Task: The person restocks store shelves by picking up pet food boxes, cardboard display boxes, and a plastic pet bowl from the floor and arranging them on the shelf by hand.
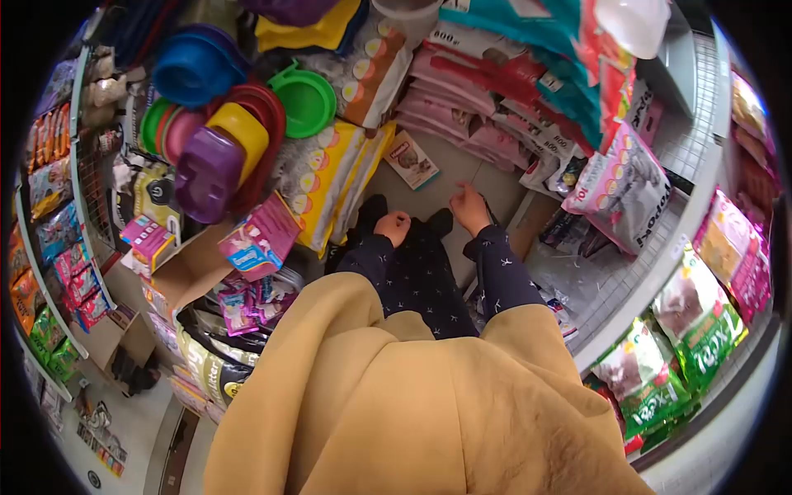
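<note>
My left hand [393, 228] rests near my left knee, its fingers loosely curled inward with nothing visible in them. My right hand [470, 209] hovers over the floor in front of my right knee, fingers a little bent and apart, holding nothing that I can see. Ahead of both hands a small flat box [412, 161] with a red and white front lies on the tiles, touching neither hand. Pink pouches [462, 132] are stacked just beyond it. To the left of my left hand stands a yellow and white bag [318, 190].
Colourful plastic bowls [210, 169] pile up on the left, with a green bowl [305, 101] beside them. An opened cardboard carton [194, 272] sits below a pink box [261, 238]. At right, a white shelf edge [635, 309] runs beside a large white-pink bag [619, 190] and green packets [701, 330].
</note>
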Tool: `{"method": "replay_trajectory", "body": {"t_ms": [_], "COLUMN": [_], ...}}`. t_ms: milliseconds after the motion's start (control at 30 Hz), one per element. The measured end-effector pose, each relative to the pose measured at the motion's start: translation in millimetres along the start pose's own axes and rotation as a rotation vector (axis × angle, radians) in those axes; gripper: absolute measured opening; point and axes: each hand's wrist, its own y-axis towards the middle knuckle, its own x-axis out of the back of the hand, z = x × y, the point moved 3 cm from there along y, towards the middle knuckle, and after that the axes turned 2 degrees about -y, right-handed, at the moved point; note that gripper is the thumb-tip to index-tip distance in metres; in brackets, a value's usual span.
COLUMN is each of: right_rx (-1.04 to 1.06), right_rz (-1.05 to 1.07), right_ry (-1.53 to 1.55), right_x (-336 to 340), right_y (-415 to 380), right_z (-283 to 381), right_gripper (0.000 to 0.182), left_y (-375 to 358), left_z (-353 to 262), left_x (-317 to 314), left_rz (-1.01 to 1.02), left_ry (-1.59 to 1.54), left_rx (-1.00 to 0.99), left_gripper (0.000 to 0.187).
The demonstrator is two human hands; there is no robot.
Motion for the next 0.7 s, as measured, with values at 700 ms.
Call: {"method": "replay_trajectory", "body": {"t_ms": [700], "right_rx": [0.201], "right_rz": [0.016], "right_ry": [-0.088], "right_x": [-155], "right_y": [151], "right_z": [-106], "right_gripper": [0.080], "left_y": [170], "left_z": [100], "left_x": [-48], "left_rz": [-0.184], "left_ry": [-0.575], "left_rx": [0.488], "left_gripper": [0.092]}}
